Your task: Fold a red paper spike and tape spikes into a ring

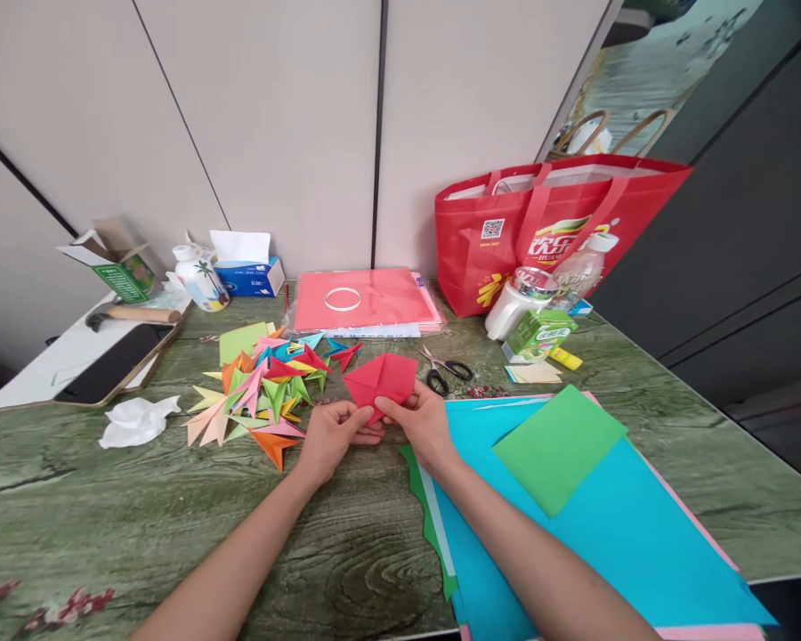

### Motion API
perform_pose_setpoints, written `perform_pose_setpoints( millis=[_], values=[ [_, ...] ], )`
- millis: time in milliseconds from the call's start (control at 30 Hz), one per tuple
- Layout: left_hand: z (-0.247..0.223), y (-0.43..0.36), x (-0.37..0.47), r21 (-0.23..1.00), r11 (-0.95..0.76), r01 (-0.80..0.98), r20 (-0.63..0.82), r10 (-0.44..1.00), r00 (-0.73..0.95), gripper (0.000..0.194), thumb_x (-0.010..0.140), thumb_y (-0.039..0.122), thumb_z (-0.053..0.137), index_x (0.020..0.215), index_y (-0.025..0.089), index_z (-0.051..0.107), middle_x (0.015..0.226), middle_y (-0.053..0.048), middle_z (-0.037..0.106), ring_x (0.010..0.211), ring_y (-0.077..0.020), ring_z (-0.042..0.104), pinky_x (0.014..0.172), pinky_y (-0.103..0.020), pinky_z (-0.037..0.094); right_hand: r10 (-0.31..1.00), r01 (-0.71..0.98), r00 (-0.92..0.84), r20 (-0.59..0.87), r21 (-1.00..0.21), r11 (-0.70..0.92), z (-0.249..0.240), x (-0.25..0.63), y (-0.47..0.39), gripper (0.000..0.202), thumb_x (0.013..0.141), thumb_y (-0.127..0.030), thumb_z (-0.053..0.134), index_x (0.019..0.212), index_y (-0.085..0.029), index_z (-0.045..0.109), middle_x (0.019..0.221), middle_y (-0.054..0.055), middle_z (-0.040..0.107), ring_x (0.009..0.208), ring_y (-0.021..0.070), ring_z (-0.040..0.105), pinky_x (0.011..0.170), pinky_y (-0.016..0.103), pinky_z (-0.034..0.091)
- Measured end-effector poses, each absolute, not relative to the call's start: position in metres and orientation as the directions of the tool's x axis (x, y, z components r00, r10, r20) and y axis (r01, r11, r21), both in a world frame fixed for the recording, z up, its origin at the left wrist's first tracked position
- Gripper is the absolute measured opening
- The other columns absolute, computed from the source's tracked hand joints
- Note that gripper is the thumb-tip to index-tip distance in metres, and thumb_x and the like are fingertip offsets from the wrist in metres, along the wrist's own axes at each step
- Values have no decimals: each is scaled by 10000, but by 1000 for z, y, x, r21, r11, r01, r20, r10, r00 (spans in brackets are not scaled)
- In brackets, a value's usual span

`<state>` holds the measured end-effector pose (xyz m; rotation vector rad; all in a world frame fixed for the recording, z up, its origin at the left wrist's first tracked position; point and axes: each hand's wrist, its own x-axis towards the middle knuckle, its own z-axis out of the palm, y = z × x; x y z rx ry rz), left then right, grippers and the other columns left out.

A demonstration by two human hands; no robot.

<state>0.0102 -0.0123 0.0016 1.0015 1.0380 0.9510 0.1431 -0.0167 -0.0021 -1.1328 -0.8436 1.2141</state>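
Note:
A folded sheet of red paper (382, 377), creased and pointed at its lower end, is held up between my two hands over the table. My left hand (337, 432) pinches its lower left edge with the thumb in front. On the other side, my right hand (424, 418) grips the lower right edge, thumb also in front. The fingers behind the paper are partly hidden. Left of my hands lies a heap of folded paper pieces (267, 383) in many colours. Black-handled scissors (446, 367) lie just beyond my right hand.
Blue paper sheets (614, 552) with a green square (561, 450) on top lie at the right. A red bag (481, 223), a clear bottle (584, 267) and a mug (511, 307) stand behind. Crumpled tissue (137, 422), a phone (117, 365) and a hammer (133, 312) are at the left.

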Motion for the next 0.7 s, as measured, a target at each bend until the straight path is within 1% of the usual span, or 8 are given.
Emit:
perform_pose_setpoints(
  millis=[200, 367, 567, 700],
  values=[
    [2, -13, 11, 949, 279, -146, -237, 938, 252, 310, 597, 404, 725, 584, 127, 587, 611, -54, 704, 595, -210, 675, 616, -365, 577, 978, -268, 187, -93, -962, -41, -2, 143, -16, 353, 548, -293, 742, 831, -156, 581, 684, 12, 678, 491, 128, 588, 480, 244, 484],
    [3, -14, 12, 950, 278, -139, -238, 939, 246, 310, 597, 404, 725, 581, 132, 575, 617, -57, 707, 608, -215, 679, 623, -366, 580, 979, -273, 179, -97, -961, -45, -1, 142, -17, 351, 543, -291, 741, 825, -166, 573, 682, 6, 673, 498, 125, 583, 491, 248, 496],
    [2, -13, 11, 959, 265, -105, -235, 943, 234, 297, 609, 391, 719, 580, 133, 574, 599, -59, 704, 586, -216, 677, 603, -354, 578, 979, -284, 187, -86, -958, -30, 2, 142, -17, 346, 533, -294, 744, 809, -162, 583, 679, 0, 666, 501, 111, 556, 498, 238, 479],
    [1, -14, 11, 959, 260, -112, -224, 940, 258, 287, 631, 387, 705, 587, 135, 574, 609, -61, 707, 607, -221, 681, 612, -354, 575, 978, -315, 182, -99, -948, -38, 3, 141, -17, 328, 501, -285, 763, 747, -156, 588, 634, -12, 652, 486, 100, 528, 489, 228, 449]
  ],
)
